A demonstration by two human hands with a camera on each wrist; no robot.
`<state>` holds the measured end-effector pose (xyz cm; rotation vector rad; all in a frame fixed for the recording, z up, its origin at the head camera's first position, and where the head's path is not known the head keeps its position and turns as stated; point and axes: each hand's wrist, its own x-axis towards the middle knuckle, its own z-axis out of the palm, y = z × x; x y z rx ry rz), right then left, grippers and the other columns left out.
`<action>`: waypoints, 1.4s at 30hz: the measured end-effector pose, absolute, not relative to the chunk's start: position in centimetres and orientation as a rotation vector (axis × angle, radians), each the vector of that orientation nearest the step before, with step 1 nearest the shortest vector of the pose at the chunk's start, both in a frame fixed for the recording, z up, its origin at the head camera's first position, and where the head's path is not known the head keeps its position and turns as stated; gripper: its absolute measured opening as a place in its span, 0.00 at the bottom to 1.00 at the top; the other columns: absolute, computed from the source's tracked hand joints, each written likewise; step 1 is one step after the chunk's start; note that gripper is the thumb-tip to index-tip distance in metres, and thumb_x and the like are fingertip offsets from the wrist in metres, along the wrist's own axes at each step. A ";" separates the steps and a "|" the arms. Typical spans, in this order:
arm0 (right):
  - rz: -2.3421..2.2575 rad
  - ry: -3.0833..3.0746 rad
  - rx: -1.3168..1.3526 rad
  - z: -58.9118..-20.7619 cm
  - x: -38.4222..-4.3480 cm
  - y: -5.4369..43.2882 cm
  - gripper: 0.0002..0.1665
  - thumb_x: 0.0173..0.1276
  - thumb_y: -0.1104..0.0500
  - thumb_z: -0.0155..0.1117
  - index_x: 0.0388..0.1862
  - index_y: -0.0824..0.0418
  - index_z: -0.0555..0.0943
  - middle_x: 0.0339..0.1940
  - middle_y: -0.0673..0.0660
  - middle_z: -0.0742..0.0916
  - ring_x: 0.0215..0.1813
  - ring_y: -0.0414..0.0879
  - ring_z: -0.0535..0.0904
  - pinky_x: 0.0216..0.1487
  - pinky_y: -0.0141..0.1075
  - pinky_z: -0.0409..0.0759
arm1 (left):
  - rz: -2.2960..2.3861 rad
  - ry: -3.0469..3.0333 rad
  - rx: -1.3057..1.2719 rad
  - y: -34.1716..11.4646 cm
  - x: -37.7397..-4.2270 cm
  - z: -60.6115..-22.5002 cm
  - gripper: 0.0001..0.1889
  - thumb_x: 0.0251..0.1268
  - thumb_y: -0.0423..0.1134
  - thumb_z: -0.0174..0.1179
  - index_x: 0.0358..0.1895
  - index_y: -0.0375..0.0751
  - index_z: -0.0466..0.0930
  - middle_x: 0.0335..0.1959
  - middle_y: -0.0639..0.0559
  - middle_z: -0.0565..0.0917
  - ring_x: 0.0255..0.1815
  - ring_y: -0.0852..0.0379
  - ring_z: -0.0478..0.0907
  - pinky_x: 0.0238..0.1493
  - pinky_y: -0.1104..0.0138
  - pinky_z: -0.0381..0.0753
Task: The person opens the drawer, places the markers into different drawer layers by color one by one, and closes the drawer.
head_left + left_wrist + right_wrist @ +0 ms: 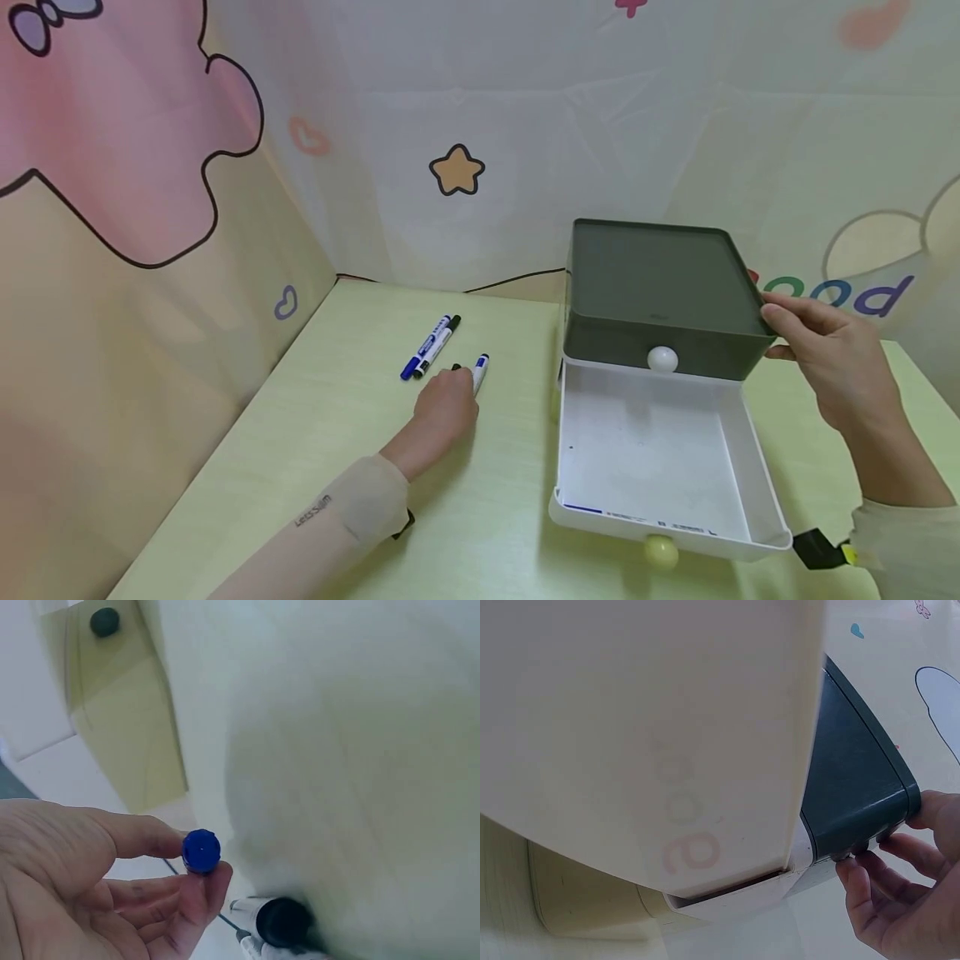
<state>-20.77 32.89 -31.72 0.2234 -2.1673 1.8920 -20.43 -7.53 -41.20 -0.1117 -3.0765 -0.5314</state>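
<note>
My left hand (447, 406) is low over the table and pinches a blue-capped marker (481, 372) between thumb and fingers; its blue end (201, 851) points at the left wrist camera. Close by lies a black-capped marker (283, 922), mostly hidden behind the hand in the head view. My right hand (843, 358) holds the front right corner of a small drawer box (663, 271), thumb on top and fingers against its side (862, 847). The box has a dark green upper part with a white knob (662, 359). Below, a white drawer (645, 442) is pulled out.
Beyond the left hand, a blue marker (425, 348) and a black-capped marker (438, 346) lie side by side on the pale green table (300, 450). The white drawer's yellow-green knob (661, 552) faces the front. A printed cloth (487, 100) hangs behind and left.
</note>
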 end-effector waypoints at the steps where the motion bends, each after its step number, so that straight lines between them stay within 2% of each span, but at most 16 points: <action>1: 1.885 -2.171 0.221 -31.7 -20.8 32.9 0.14 0.76 0.61 0.65 0.56 0.52 0.89 0.44 0.43 0.85 0.40 0.32 0.82 0.35 0.22 0.80 | -0.559 -3.059 -0.124 -7.7 -20.3 -41.0 0.03 0.63 0.26 0.65 0.36 0.30 0.81 0.28 0.42 0.81 0.27 0.50 0.78 0.28 0.58 0.81; 3: 1.869 -2.184 0.213 -31.7 -20.7 32.9 0.15 0.76 0.61 0.65 0.57 0.52 0.89 0.45 0.42 0.85 0.40 0.32 0.82 0.36 0.22 0.80 | -0.634 -3.025 -0.144 -8.0 -20.1 -40.5 0.06 0.62 0.26 0.67 0.40 0.29 0.82 0.29 0.43 0.82 0.27 0.51 0.77 0.28 0.60 0.79; 7: 1.869 -2.187 0.210 -31.7 -20.7 32.9 0.15 0.76 0.61 0.65 0.57 0.52 0.89 0.45 0.43 0.85 0.40 0.32 0.82 0.36 0.22 0.80 | -0.801 -2.992 -0.141 -8.5 -19.6 -39.8 0.17 0.63 0.28 0.68 0.55 0.28 0.83 0.35 0.42 0.85 0.25 0.54 0.75 0.24 0.66 0.74; 10: 1.880 -2.177 0.218 -31.7 -20.7 32.9 0.15 0.76 0.61 0.65 0.57 0.53 0.89 0.44 0.43 0.85 0.40 0.32 0.83 0.35 0.22 0.80 | -0.947 -2.971 -0.118 -8.7 -19.1 -39.2 0.22 0.66 0.29 0.67 0.62 0.29 0.80 0.37 0.42 0.86 0.19 0.58 0.75 0.18 0.70 0.72; 14: 1.871 -2.184 0.221 -31.7 -20.7 32.9 0.15 0.76 0.61 0.65 0.57 0.53 0.89 0.44 0.43 0.85 0.40 0.32 0.82 0.35 0.22 0.80 | -1.070 -2.920 -0.124 -8.8 -18.4 -38.2 0.21 0.68 0.29 0.65 0.63 0.30 0.79 0.35 0.43 0.86 0.13 0.61 0.74 0.14 0.71 0.70; 19: 1.847 -2.209 0.209 -31.7 -20.7 33.0 0.15 0.77 0.61 0.64 0.58 0.52 0.88 0.45 0.43 0.84 0.40 0.32 0.82 0.35 0.22 0.80 | -1.091 -2.852 -0.156 -9.2 -17.6 -36.7 0.20 0.68 0.30 0.65 0.62 0.32 0.80 0.34 0.45 0.85 0.16 0.61 0.73 0.15 0.72 0.69; 27: 1.839 -2.211 0.208 -31.6 -20.6 32.9 0.15 0.77 0.60 0.64 0.58 0.52 0.88 0.45 0.43 0.84 0.40 0.32 0.82 0.35 0.22 0.80 | -1.179 -2.788 -0.176 -9.8 -16.6 -34.8 0.21 0.68 0.28 0.63 0.64 0.34 0.80 0.35 0.45 0.86 0.16 0.59 0.74 0.16 0.70 0.72; 36: 1.853 -2.200 0.201 -31.6 -20.6 32.8 0.16 0.77 0.61 0.64 0.59 0.54 0.88 0.45 0.44 0.84 0.40 0.33 0.81 0.35 0.22 0.80 | -1.218 -2.751 -0.170 -10.1 -15.8 -33.2 0.22 0.68 0.29 0.65 0.64 0.36 0.81 0.37 0.47 0.87 0.32 0.56 0.83 0.21 0.68 0.77; 42: 1.948 -2.143 0.228 -31.6 -20.6 33.0 0.14 0.75 0.62 0.66 0.55 0.53 0.89 0.44 0.44 0.86 0.40 0.33 0.83 0.35 0.23 0.81 | -1.211 -2.727 -0.194 -10.2 -15.4 -32.7 0.20 0.68 0.29 0.65 0.63 0.36 0.82 0.38 0.47 0.87 0.32 0.56 0.82 0.21 0.68 0.77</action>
